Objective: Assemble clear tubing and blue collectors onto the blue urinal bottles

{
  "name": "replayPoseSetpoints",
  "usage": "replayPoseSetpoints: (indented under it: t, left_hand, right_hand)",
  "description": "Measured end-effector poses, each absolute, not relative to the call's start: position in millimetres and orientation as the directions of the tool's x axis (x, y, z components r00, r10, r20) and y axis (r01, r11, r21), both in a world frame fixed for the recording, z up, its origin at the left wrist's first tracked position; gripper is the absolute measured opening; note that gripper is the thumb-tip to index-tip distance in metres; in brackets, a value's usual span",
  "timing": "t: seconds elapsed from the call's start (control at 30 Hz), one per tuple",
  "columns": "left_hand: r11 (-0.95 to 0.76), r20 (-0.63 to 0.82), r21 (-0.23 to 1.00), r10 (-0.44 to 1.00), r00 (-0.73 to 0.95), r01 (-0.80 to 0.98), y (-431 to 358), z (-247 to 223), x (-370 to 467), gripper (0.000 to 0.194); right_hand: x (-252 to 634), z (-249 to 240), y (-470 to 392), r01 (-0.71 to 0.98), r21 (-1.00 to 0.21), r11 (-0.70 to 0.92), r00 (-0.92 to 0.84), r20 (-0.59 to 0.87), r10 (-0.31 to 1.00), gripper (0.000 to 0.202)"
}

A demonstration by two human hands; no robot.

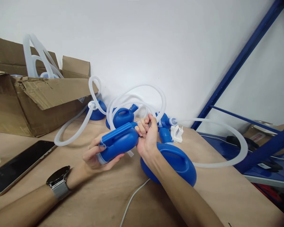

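Note:
A blue plastic urinal bottle (123, 143) with a side handle is held tilted above the table, its neck pointing away to the right. My left hand (94, 154) is wrapped around its base end. At the neck, my right hand (146, 135) is closed with bent fingers; they hide the bottle's mouth and whatever joins it. Under my right forearm lies a larger blue bottle (180, 160) with a moulded handle. Beyond my hands, another blue bottle (123, 118) lies among coils of translucent white hose (161, 94).
An open cardboard box (42, 107) with hoses sticking out stands at the left. Nearby are a phone (19, 167), a blue bottle (98, 112) with its hose, and a white plug adapter (177, 134). A white cable (133, 195) crosses the table. Blue shelving (236, 60) rises at the right.

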State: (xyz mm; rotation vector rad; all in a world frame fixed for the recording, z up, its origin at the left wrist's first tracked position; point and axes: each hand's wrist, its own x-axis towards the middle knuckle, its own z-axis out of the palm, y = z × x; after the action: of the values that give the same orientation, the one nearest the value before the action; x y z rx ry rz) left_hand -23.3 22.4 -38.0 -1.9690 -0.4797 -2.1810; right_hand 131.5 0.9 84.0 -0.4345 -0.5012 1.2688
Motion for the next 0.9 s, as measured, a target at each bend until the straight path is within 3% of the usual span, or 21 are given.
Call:
replayPoseSetpoints:
  t: [0.1,0.13,0.23,0.37,0.47,0.5,0.6,0.67,0.8,0.9]
  left_hand:
    - [-0.913,0.988,-0.014,-0.076,-0.137,0.409,17.2,-30.3,-22.1,0.071]
    - [-0.910,0.985,-0.005,-0.077,-0.157,0.415,15.9,-27.1,-20.7,0.072]
    - [-0.924,0.980,0.123,0.057,-0.188,0.362,15.6,-18.9,-16.1,0.068]
    - [-0.858,0.915,0.397,0.339,-0.220,0.326,25.8,-19.0,-18.2,0.065]
    - [-0.794,0.844,0.531,0.463,-0.272,0.296,38.0,-23.7,-26.9,0.073]
    - [-0.781,0.828,0.553,0.479,-0.291,0.288,41.7,-24.3,-30.0,0.074]
    - [-0.771,0.808,0.575,0.481,-0.340,0.273,49.3,-22.0,-37.8,0.072]
    - [-0.779,0.813,0.562,0.459,-0.359,0.277,51.8,-19.4,-40.9,0.071]
    - [-0.791,0.840,0.527,0.428,-0.334,0.311,53.0,-19.2,-43.3,0.071]
    - [-0.800,0.853,0.506,0.411,-0.321,0.323,52.6,-20.4,-43.5,0.072]
  right_hand:
    - [126.4,84.6,-5.0,-0.772,-0.578,0.266,0.229,0.137,0.964,0.039]
    - [125.8,84.6,-5.8,-0.769,-0.580,0.269,0.232,0.139,0.963,0.038]
    - [127.5,84.1,-3.3,-0.778,-0.577,0.250,0.236,0.101,0.966,0.037]
    - [135.1,88.9,4.3,-0.809,-0.558,0.187,0.164,0.092,0.982,0.033]
    - [144.3,97.2,6.0,-0.762,-0.642,0.086,0.031,0.097,0.995,0.015]
    - [148.8,99.5,5.9,-0.714,-0.697,0.060,-0.016,0.102,0.995,0.007]
    - [166.8,102.0,6.7,-0.441,-0.895,0.067,-0.162,0.153,0.975,0.026]
    - [179.4,100.0,9.6,-0.243,-0.964,0.109,-0.262,0.174,0.949,0.036]
    - [192.5,91.9,19.0,-0.012,-0.972,0.236,-0.379,0.223,0.898,0.038]
    - [192.2,88.6,22.3,0.052,-0.947,0.318,-0.402,0.272,0.875,0.035]
